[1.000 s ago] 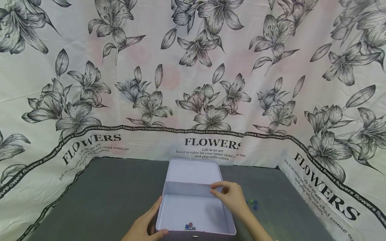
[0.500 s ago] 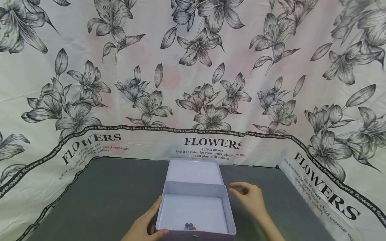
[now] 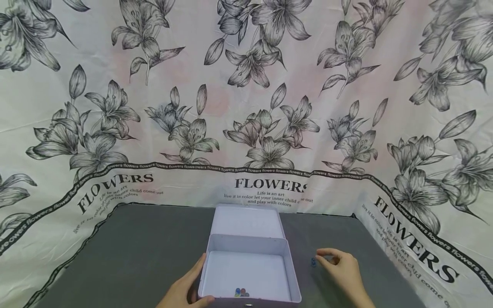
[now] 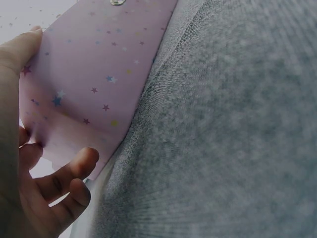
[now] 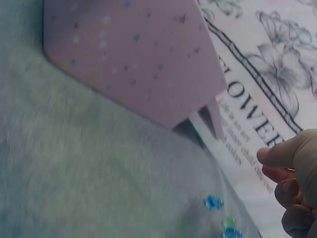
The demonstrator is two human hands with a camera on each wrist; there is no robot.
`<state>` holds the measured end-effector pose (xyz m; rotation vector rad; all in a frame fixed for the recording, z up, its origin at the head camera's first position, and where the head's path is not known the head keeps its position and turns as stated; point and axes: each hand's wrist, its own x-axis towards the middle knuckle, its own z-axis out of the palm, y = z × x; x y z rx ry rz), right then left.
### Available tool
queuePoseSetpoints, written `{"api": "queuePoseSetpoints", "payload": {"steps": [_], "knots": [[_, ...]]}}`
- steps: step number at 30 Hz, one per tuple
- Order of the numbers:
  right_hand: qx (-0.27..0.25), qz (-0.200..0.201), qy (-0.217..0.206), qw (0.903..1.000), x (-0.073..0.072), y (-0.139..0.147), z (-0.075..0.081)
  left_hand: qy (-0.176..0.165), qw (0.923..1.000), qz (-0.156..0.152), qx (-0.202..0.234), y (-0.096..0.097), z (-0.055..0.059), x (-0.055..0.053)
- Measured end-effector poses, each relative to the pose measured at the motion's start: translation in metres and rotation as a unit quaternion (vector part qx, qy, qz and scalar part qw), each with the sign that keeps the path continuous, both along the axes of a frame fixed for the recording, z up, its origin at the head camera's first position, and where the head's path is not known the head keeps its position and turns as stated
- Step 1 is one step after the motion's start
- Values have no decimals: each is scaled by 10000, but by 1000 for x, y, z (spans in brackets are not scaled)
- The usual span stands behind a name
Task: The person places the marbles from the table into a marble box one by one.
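Note:
An open-lidded tin box (image 3: 246, 273), pale inside and pink with small stars outside, stands at the near middle of the head view. My left hand (image 3: 185, 286) grips its near left corner; the left wrist view shows the thumb on the star-printed wall (image 4: 94, 74). Several small coloured glass beads (image 3: 242, 293) lie inside by the front wall. To the right of the box, my right hand (image 3: 343, 267) hovers near blue beads (image 3: 313, 262) on the table, fingers loosely bent. In the right wrist view, nothing shows between thumb and fingers, with a blue bead (image 5: 214, 202) and a green bead (image 5: 229, 222) below.
The box's lid (image 3: 247, 220) lies back towards the rear. A dark grey cloth (image 3: 161, 239) covers the table. A white curtain (image 3: 262, 128) printed with flowers and lettering encloses the back and sides.
My right hand has left its place over the box and moved right and nearer, to the loose beads on the table. My left hand stays on the box corner.

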<state>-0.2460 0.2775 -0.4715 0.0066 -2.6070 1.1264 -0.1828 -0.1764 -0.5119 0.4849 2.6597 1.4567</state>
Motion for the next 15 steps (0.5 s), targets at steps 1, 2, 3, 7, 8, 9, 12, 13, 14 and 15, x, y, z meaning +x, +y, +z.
{"api": "queuePoseSetpoints", "payload": {"steps": [1,2,3,7,8,9,12,13,14,15], "knots": [[-1,-50,-97,9999,0,3,-2,-16,10000,5,-5,0,0,1],[-11,-108,-178,9998,1,6,-4,-18,10000,11,-16,-1,0,1],[-29,-167,-249,9995,1,9,-6,-23,10000,10,-23,-1,1,1],[-34,-346,-342,9988,1,19,-12,-60,10000,-31,3,-1,1,1],[-28,-351,-344,9988,0,21,-14,-43,10000,-35,4,-1,1,1],[4,-340,-351,9988,0,23,-15,-34,10000,-42,5,-1,1,1],[113,-295,-379,9988,-1,27,-21,-35,10000,-57,28,-1,0,0],[127,-287,-407,9987,-2,28,-22,-28,10000,-65,45,-2,0,0],[162,-292,-431,9985,-2,29,-23,-17,10000,-68,53,-2,0,0],[200,-308,-450,9983,-2,30,-24,-14,10000,-72,57,-2,-1,0]]}}
